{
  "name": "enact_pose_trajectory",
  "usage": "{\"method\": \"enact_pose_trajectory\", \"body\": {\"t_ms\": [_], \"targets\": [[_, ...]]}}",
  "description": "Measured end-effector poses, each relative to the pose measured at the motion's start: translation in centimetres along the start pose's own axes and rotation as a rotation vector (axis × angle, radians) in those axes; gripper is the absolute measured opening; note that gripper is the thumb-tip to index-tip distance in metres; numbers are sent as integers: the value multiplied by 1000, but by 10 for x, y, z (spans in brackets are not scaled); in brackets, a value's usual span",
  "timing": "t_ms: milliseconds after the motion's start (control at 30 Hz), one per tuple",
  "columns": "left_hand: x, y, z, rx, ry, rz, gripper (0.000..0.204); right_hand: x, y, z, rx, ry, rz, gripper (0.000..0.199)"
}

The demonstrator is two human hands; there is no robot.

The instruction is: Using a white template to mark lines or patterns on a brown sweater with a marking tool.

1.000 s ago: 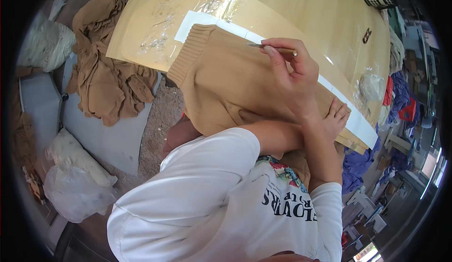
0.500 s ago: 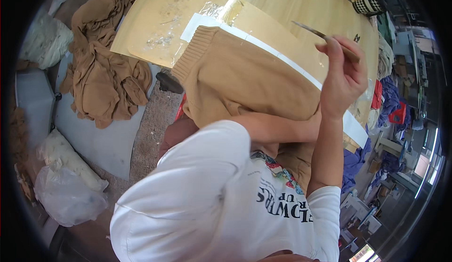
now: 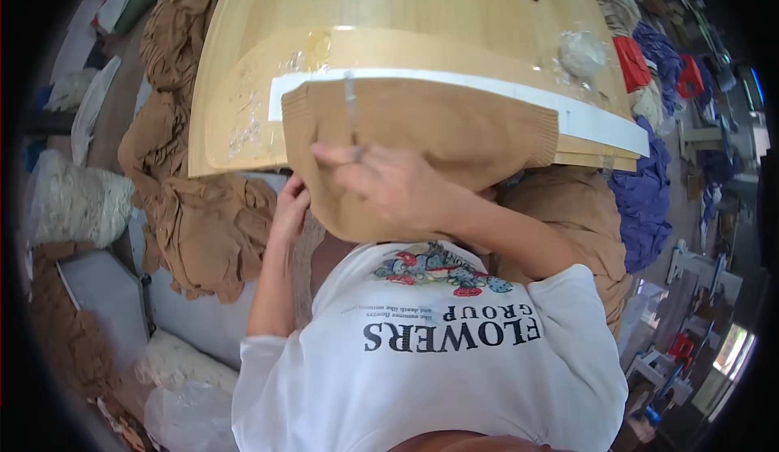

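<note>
A brown knitted garment piece (image 3: 454,127) with ribbed ends lies over the table's near edge, its lower part hanging toward me. My left hand (image 3: 290,213) is closed at the garment's left edge, fingertips partly hidden by the fabric. Over the left part of the knit is my right hand (image 3: 389,180), blurred by motion, its fingers curled round a slim metal tool (image 3: 350,99). That tool is smeared and points away from me; its exact kind is unclear.
A white strip (image 3: 600,127) runs along the board-topped table (image 3: 406,6). Clear tape (image 3: 583,53) lies at right. Brown knit heaps (image 3: 207,225) lie left, another (image 3: 560,208) right, beside purple cloth (image 3: 641,208). A plastic bag (image 3: 191,415) lies lower left.
My right hand has come down and left with the tool, onto the knit. My left hand has moved to the garment's left edge. The knit now lies straighter along the strip.
</note>
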State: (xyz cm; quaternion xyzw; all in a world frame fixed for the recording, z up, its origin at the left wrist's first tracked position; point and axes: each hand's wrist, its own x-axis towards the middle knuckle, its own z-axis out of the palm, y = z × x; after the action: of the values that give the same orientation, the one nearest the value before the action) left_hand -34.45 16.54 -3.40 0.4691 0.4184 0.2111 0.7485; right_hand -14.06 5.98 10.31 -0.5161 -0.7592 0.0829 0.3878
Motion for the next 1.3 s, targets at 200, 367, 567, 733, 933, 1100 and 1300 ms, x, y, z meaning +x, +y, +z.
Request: {"method": "enact_pose_trajectory", "body": {"t_ms": [200, 367, 567, 733, 933, 1100, 1300], "targets": [[-69, 65, 37, 329, -39, 419, 6, 24, 12, 38, 415, -157, 35, 44], [-77, 111, 59, 214, -146, 432, 8, 55, -21, -29, 190, 23, 180, 14], [-45, 63, 77, 325, -426, 192, 19, 149, 12, -129, -189, 702, -35, 10], [-12, 74, 136, 683, -698, 241, 37, 235, 80, -158, -278, 930, -222, 11], [-12, 119, 112, 1074, -564, 358, 54, 155, 117, -108, -174, 419, 248, 17], [14, 203, 130, -557, -353, -104, 42, 65, -2, -99, 22, 159, 245, 32], [26, 204, 188, -175, -568, -10, 26, 10, 29, -102, -414, 611, 336, 30]]}}
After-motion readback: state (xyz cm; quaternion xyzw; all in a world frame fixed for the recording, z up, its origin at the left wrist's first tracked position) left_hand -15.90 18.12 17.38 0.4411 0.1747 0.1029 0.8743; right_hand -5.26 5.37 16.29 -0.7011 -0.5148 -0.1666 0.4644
